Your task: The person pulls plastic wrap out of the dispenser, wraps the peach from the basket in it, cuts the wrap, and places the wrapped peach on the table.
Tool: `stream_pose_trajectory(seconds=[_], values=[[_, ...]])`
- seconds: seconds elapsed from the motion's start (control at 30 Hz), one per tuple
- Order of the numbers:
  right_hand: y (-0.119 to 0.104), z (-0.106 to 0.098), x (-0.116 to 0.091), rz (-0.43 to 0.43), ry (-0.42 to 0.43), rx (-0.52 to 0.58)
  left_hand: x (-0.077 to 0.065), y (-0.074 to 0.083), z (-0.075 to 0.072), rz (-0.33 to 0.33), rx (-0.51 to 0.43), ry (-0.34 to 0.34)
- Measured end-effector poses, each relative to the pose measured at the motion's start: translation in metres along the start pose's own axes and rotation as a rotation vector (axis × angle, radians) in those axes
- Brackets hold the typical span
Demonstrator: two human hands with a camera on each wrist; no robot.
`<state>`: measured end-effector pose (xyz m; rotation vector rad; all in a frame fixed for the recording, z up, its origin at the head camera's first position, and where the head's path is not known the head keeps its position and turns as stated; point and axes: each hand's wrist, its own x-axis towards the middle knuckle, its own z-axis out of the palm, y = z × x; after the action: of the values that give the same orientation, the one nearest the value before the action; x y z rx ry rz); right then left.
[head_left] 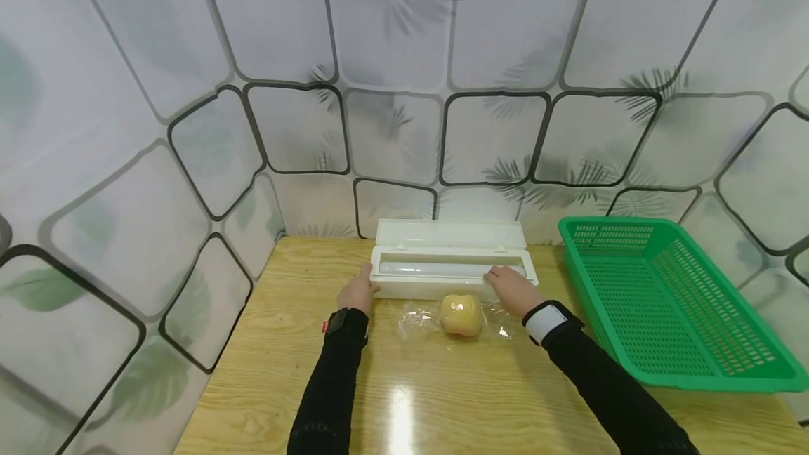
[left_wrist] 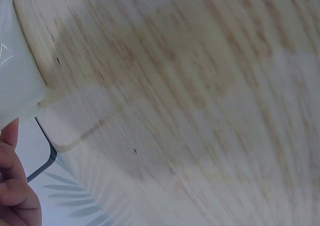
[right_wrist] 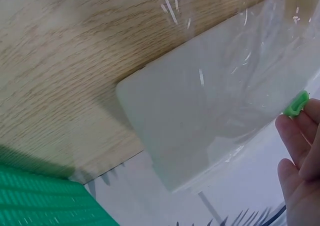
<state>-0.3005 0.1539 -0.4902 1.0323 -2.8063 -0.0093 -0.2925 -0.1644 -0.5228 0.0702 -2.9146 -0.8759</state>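
A white cling film dispenser (head_left: 404,291) lies on the table with its lid (head_left: 450,234) tipped back, a film roll (head_left: 426,269) inside. My left hand (head_left: 359,292) grips its left end; in the left wrist view curled fingers meet the box's corner (left_wrist: 20,81). At the front edge, toward the right end, my right hand (head_left: 515,291) pinches a small green slide cutter (right_wrist: 297,104), clearest in the right wrist view. Clear film (head_left: 417,320) hangs over the dispenser's front. A round yellow fruit (head_left: 461,314) sits in front of the dispenser, with film spreading to both sides.
A green slatted plastic basket (head_left: 657,307) stands on the right of the wooden table (head_left: 253,385), close to my right forearm. Behind the table hangs a patterned white curtain (head_left: 392,132), which also runs along the left side.
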Motion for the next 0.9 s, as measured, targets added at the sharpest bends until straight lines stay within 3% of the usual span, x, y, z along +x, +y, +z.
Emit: stream_pose_trajectory(seconds=[0.43, 0.9], values=[[0.014, 0.002, -0.016, 0.018, 0.042, 0.035, 0.002, -0.002, 0.007, 0.023, 0.050, 0.009], [0.039, 0.006, -0.039, 0.048, 0.107, -0.012, 0.007, -0.004, 0.005, -0.019, 0.035, -0.030]])
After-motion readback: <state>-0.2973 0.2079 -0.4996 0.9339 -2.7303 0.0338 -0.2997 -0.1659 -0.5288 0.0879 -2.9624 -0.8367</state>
